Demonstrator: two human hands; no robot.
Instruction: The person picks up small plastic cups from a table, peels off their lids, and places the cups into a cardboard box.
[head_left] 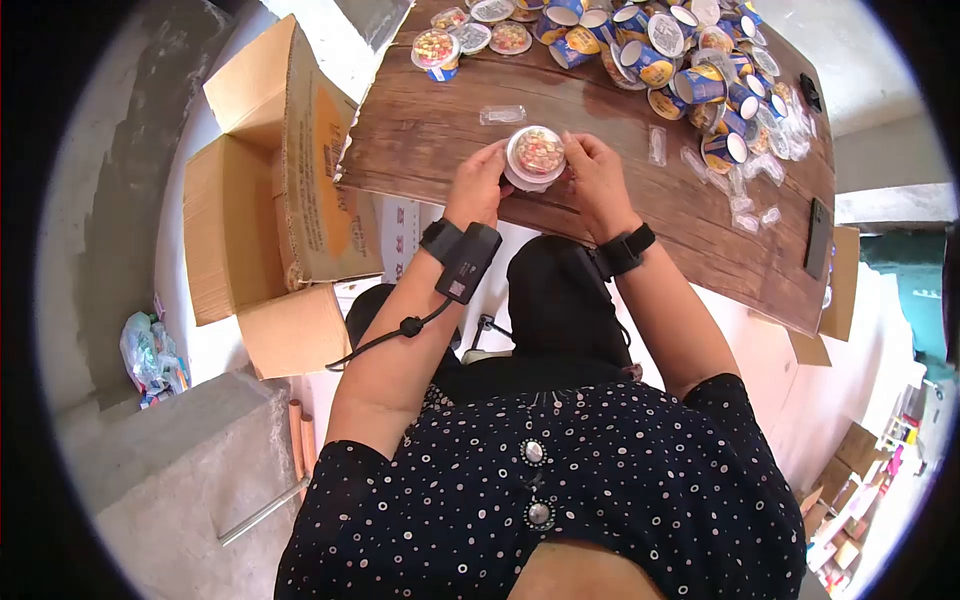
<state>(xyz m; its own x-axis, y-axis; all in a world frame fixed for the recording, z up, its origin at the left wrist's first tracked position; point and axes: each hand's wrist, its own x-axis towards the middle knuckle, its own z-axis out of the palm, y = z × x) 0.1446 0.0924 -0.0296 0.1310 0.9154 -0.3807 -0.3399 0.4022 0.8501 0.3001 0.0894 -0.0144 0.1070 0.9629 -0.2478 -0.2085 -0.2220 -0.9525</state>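
Note:
A small cup with a clear lid, colourful bits showing through its top, is held upright at the near edge of the wooden table. My left hand is closed around the left side of the cup. On the right, my right hand grips its rim with thumb and fingers, partly hiding that side. Just beyond the cup lies a small clear plastic piece. Another lidded cup with a blue body stands at the table's far left.
Many blue paper cups and lidded tubs are heaped at the far right. Folded clear plastic pieces lie scattered below them. A phone rests at the right edge. An open cardboard box stands left of the table.

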